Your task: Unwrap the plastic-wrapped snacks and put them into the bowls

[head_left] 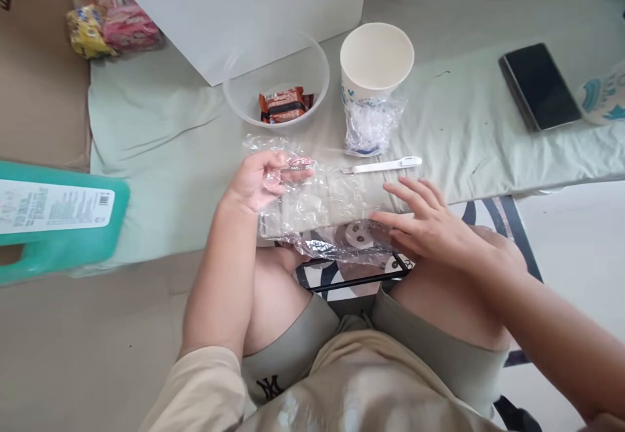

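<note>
My left hand [261, 181] pinches a crinkled clear plastic bag [322, 201] near its upper left part, and some film overlaps the fingers. The bag spreads over the near edge of the cloth-covered bench and droops toward my knees. My right hand [424, 220] is open, fingers spread, at the bag's right side; whether a fingertip touches the film I cannot tell. Just above that hand lies a white craft knife [385, 165]. Behind the knife, a small clear packet of white stuff [368, 129] leans against a white paper cup [375, 58].
A clear bowl [229, 94] holds orange-brown wrapped snacks [284, 105]. To the right are a black phone [540, 87] and a patterned paper cup [605, 97]. A green jug [58, 220] lies at left; bagged colourful packets [112, 28] sit by a cardboard box [41, 74]. A white box [244, 12] stands behind.
</note>
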The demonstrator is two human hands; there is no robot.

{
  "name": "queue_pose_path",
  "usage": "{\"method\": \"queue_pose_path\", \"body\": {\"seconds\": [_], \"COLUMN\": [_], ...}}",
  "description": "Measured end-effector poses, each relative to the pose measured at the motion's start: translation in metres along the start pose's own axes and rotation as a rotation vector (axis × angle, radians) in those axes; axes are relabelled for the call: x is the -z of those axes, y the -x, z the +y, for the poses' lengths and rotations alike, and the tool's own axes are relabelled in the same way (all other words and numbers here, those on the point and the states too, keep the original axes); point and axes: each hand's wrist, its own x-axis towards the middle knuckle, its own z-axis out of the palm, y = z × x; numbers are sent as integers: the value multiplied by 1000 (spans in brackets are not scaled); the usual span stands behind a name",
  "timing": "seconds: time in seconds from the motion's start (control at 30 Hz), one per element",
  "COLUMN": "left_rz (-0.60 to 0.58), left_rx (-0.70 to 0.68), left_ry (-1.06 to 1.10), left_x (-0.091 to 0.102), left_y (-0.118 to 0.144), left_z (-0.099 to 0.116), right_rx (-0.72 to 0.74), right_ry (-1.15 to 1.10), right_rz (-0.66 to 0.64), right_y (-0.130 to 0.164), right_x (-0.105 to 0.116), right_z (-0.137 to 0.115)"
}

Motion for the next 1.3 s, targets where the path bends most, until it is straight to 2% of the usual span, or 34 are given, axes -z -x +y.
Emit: {"method": "queue_pose_path", "body": {"seconds": [0.07, 0.13, 0.23, 0.3, 0.33, 0.37, 0.4, 0.43, 0.47, 0.5, 0.57, 0.63, 0.7, 0.77, 0.83, 0.9, 1.03, 1.1, 1.2, 1.3], "left_rz": [7, 74, 320, 493, 530, 464, 327, 170, 50, -10, 15, 40, 47, 89, 145, 172, 237, 315, 455, 502], "left_rx": [-3, -4, -62, -252, -428, -618, -775, -863, -855, -813, -713, -681, -727, -834, -949, -998, -908, -851, -766, -686], "left_ry": [-22, -133, -432, -620, -701, -808, -928, -1062, -1206, -1331, -1519, -1581, -1547, -1421, -1212, -974, -664, -543, -337, -234], "left_x": [-3, -3, 10, 24, 31, 37, 41, 43, 43, 41, 35, 29, 27, 27, 29, 31, 32, 31, 29, 25], "left_y": [4, 11, 30, 50, 62, 73, 84, 93, 100, 104, 103, 93, 80, 72, 69, 70, 72, 72, 71, 70], "left_z": [0, 2, 2, -3, -8, -15, -24, -34, -44, -56, -76, -92, -101, -106, -106, -106, -105, -104, -102, -97], "right_rx": [70, 122, 63, -45, -101, -157, -214, -269, -323, -371, -427, -435, -440, -462, -465, -434, -353, -404, -528, -569], "right_ry": [-55, -160, -366, -502, -559, -608, -649, -683, -711, -732, -749, -753, -770, -797, -806, -798, -787, -788, -762, -700], "right_rz": [106, 174, 214, 230, 233, 236, 241, 248, 258, 266, 261, 255, 265, 282, 275, 262, 336, 362, 296, 272], "right_y": [-12, -20, -16, -9, -6, -3, -2, -1, -1, -1, -2, -2, -3, -2, -2, -2, -7, -10, -13, -15], "right_x": [-5, -6, -5, -5, -5, -5, -5, -5, -6, -6, -8, -10, -11, -11, -9, -6, -7, -10, -13, -12], "right_z": [-6, -9, -9, -8, -7, -6, -5, -4, -2, -1, 1, 2, 3, 4, 6, 9, 11, 10, 7, 6]}}
